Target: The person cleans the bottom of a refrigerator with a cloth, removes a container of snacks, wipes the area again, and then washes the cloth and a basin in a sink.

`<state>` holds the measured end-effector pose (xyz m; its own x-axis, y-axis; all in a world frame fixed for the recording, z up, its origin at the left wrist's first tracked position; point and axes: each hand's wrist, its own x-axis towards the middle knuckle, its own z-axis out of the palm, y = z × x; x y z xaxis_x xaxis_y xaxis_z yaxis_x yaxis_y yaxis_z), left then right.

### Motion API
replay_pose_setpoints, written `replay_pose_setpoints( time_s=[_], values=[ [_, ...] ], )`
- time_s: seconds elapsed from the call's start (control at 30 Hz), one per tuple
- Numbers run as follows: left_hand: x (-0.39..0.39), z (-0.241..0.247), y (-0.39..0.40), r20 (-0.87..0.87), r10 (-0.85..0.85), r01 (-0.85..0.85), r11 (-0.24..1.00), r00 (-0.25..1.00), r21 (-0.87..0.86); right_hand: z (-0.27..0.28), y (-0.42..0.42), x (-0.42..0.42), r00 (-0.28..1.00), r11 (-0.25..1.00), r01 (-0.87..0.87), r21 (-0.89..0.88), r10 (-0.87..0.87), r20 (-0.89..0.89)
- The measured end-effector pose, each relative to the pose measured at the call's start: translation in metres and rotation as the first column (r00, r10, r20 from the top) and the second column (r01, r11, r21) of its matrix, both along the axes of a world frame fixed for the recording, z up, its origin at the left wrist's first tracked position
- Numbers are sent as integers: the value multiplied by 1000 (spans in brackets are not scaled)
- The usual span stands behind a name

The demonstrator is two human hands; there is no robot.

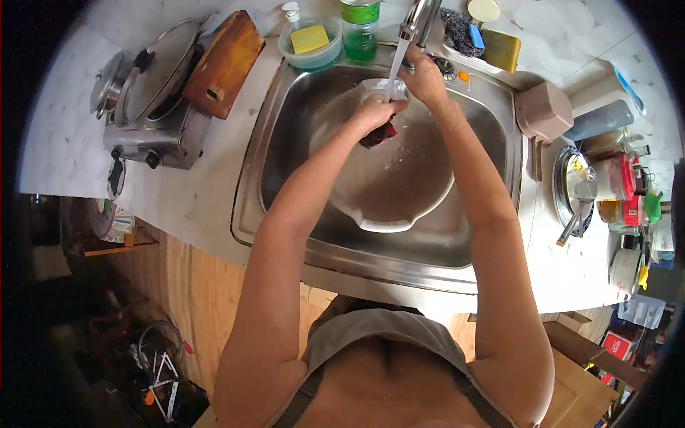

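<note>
Water runs from the chrome faucet point(409, 31) onto my left hand point(377, 111). That hand grips a dark red wet item point(379, 135), partly hidden by my fingers; I cannot tell if it is cloth or food. Below it lies a large white basin point(388, 224) with handles, holding cloudy water, inside the stainless steel sink point(289, 134). My right hand point(425, 77) is at the base of the faucet, its fingers closed around a metal part that seems to be the handle.
On the left stand a gas stove point(155, 142) with lidded pans and a wooden board point(225, 64). Behind the sink are a tub with a yellow sponge point(310, 39), a green bottle point(360, 32) and scrubbers point(463, 35). A pink dipper point(545, 109) and dishes point(568, 184) sit right.
</note>
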<state>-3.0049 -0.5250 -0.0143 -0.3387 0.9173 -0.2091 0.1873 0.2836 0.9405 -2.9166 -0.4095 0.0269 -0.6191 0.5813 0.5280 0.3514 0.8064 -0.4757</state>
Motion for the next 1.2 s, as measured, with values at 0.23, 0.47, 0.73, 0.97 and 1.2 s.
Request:
replay_pose_setpoints(
  time_s=[0.23, 0.47, 0.73, 0.97, 1.2],
  values=[
    [10, 29, -27, 413, 196, -291, 940, 889, 180, -22, -54, 43, 988, 635, -117, -764, -4, -154],
    [34, 83, -45, 490, 13, -110, 979, 872, 170, -15, -126, 70, 799, -363, -579, -730, -75, -597],
    [30, 93, -82, 212, -411, 273, 835, 886, 478, 16, -145, 64, 767, -430, -596, -678, -52, -640],
    [29, 91, -91, 239, -222, 124, 922, 945, 366, 19, -161, 51, 882, -294, -409, -864, 113, -457],
    [34, 91, -87, 460, -137, -33, 939, 877, 344, 3, -155, 39, 964, 326, -210, -922, 228, -139]
  ],
)
